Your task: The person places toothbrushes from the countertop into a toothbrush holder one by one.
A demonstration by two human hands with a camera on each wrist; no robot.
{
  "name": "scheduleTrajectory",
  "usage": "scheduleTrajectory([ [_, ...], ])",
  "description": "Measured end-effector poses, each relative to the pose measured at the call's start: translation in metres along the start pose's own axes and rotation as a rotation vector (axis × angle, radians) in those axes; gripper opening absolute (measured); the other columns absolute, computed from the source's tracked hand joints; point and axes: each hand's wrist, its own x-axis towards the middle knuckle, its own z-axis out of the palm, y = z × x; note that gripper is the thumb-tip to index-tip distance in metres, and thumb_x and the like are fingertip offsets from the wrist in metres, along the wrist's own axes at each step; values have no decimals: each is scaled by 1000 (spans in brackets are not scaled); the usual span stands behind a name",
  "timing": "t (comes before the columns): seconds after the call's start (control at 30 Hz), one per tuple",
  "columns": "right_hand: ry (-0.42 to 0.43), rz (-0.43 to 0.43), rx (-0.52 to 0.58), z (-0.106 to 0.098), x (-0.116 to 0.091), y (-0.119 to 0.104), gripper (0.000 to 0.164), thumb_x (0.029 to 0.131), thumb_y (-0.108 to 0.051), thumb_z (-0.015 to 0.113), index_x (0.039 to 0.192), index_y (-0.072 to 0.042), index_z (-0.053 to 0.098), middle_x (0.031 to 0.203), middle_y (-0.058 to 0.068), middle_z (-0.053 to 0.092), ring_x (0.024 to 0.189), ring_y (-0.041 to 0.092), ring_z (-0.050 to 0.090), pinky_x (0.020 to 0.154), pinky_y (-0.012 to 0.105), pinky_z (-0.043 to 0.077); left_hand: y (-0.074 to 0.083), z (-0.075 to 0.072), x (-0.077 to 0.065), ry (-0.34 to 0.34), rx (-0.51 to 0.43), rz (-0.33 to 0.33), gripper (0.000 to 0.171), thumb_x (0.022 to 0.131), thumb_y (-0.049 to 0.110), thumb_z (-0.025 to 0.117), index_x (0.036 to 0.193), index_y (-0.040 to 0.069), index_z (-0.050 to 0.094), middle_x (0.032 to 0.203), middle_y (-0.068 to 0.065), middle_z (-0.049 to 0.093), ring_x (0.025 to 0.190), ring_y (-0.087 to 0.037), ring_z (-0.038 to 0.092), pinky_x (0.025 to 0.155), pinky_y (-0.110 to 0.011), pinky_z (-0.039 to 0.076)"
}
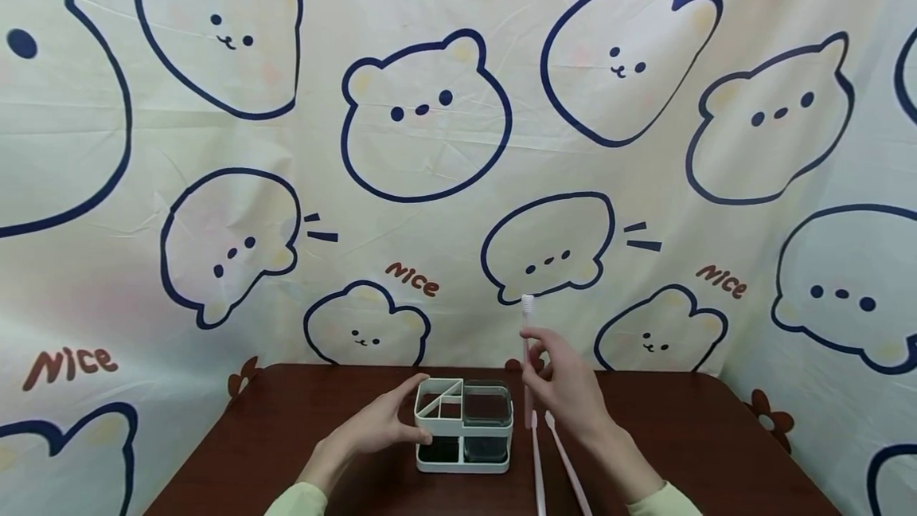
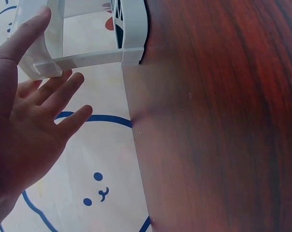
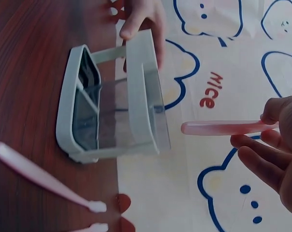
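A pale green two-tier toothbrush holder (image 1: 473,431) stands on the table, with a divided section at its upper left and a clear cup (image 1: 487,404) at its upper right. My left hand (image 1: 372,424) grips the holder's upper tier from the left, thumb in front and fingers behind. To the right of the holder, my right hand (image 1: 569,388) pinches a pink toothbrush (image 1: 528,408) held upright, bristles up. In the right wrist view, that toothbrush's handle (image 3: 213,127) points at the holder, with a gap between them.
Two more pink toothbrushes, one nearer the holder (image 1: 538,468) and one farther right (image 1: 569,464), lie on the dark wooden table (image 1: 286,412) below my right hand. Behind the table hangs a pale cloth (image 1: 444,237) printed with cartoon animal faces.
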Motion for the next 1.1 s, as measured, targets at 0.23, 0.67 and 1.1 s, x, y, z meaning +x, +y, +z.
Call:
scheduleTrajectory([
  [0.23, 41, -85, 22, 11, 5, -17, 49, 85, -1, 75, 129, -17, 59, 94, -1, 62, 61, -5, 57, 58, 13, 52, 2, 0, -4, 0, -10, -13, 95, 79, 39, 83, 155, 18, 31, 153, -16, 42, 136, -39, 42, 107, -70, 32],
  [0.67, 84, -152, 61, 39, 13, -30, 50, 85, -1, 75, 129, -18, 56, 97, -1, 62, 65, 1, 62, 62, 11, 52, 1, -1, 1, -27, 25, 21, 95, 82, 40, 80, 156, 15, 26, 154, -15, 40, 137, -36, 42, 108, -68, 33],
  [1.1, 107, -199, 61, 69, 15, -36, 46, 86, -1, 75, 125, -17, 58, 98, 0, 62, 74, 5, 66, 67, 15, 56, 0, -2, 1, -23, 16, 33, 93, 83, 35, 80, 156, 13, 27, 152, -14, 42, 133, -31, 44, 109, -66, 32],
])
